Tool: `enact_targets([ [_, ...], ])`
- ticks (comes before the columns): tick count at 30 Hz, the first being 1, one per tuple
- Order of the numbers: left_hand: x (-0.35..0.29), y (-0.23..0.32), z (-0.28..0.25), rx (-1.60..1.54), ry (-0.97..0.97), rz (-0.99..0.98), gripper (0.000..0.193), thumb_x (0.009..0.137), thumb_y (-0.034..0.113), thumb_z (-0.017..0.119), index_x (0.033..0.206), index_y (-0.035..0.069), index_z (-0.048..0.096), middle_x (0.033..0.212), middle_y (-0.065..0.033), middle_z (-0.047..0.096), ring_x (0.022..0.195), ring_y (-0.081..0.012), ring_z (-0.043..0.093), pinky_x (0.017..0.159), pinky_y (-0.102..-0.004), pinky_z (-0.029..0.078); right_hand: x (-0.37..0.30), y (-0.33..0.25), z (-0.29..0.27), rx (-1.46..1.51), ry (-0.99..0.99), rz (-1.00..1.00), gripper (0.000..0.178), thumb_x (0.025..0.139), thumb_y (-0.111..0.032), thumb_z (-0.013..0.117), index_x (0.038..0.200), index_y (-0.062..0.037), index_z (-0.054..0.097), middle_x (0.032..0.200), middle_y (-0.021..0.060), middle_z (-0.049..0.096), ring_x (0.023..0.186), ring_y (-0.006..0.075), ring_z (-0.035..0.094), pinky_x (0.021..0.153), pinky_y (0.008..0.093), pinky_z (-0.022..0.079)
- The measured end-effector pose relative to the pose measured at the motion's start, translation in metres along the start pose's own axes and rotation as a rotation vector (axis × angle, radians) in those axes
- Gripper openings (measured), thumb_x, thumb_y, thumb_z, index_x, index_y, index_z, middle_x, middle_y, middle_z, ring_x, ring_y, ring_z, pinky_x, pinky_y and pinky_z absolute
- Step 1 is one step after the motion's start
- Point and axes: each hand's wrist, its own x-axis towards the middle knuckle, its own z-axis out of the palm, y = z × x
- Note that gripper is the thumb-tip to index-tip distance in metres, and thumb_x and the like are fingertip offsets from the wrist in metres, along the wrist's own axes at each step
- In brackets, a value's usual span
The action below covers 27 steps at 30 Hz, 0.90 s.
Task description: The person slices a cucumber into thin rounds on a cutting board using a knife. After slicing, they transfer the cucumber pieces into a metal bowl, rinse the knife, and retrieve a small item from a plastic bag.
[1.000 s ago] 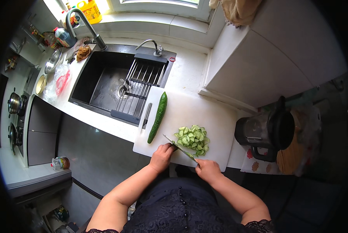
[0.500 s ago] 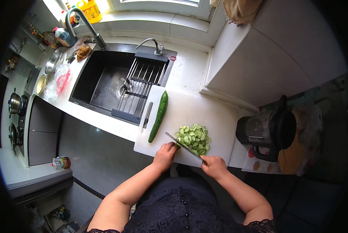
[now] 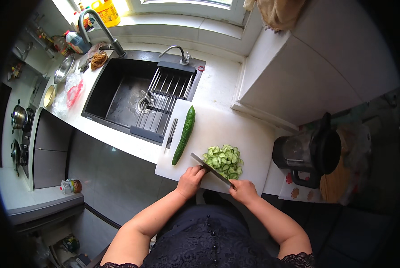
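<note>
My right hand [image 3: 244,192] grips the handle of a kitchen knife [image 3: 212,170], its blade slanting up and left across the front of the white cutting board [image 3: 249,131]. Close against the blade, my left hand [image 3: 190,181] has its fingers curled over a short cucumber piece, which they almost wholly cover. A loose heap of pale green cucumber slices [image 3: 225,158] lies just beyond the knife. Left of the heap, a whole dark green cucumber [image 3: 185,134] rests lengthwise near the board's left side.
Behind and left of the board is a black sink [image 3: 115,91] with a metal draining rack [image 3: 162,91] across its right part. A dark blender-like jug [image 3: 300,154] stands to the right, near the wall. A plastic bag [image 3: 68,96] and bowls sit at the far left.
Both hands and the knife stay in nearly the same place at the heap's near edge. Less green shows by my left fingers; the whole view has shifted slightly.
</note>
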Motion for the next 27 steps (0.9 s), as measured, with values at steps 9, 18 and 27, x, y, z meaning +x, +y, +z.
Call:
enact_targets([
  [9, 0.0, 0.0, 0.003, -0.015, 0.031, 0.006, 0.033, 0.076, 0.003, 0.058, 0.109, 0.009, 0.063, 0.107, -0.008, 0.061, 0.09, -0.0275, 0.059, 0.076, -0.0355, 0.053, -0.021, -0.006, -0.027, -0.01, 0.045, -0.095, 0.03, 0.081, -0.019, 0.058, 0.107, -0.0154, 0.071, 0.086, 0.0147, 0.069, 0.081, 0.0367, 0.066, 0.075, 0.0467, 0.054],
  [18, -0.001, 0.001, 0.001, 0.006, 0.037, 0.01, 0.035, 0.076, 0.003, 0.058, 0.11, 0.01, 0.064, 0.107, -0.0075, 0.061, 0.092, -0.0273, 0.06, 0.076, -0.0356, 0.054, -0.002, -0.007, -0.007, -0.042, -0.049, -0.003, 0.032, 0.081, -0.021, 0.058, 0.109, -0.0159, 0.071, 0.089, 0.0149, 0.07, 0.084, 0.0368, 0.066, 0.078, 0.0475, 0.053],
  [27, -0.003, 0.002, 0.001, -0.02, 0.052, -0.015, 0.03, 0.078, 0.003, 0.059, 0.107, 0.008, 0.063, 0.106, -0.0084, 0.061, 0.092, -0.028, 0.06, 0.075, -0.0358, 0.053, -0.015, 0.0, -0.02, 0.012, 0.09, -0.12, 0.029, 0.079, -0.019, 0.059, 0.106, -0.0146, 0.071, 0.086, 0.015, 0.069, 0.08, 0.036, 0.066, 0.075, 0.0467, 0.054],
])
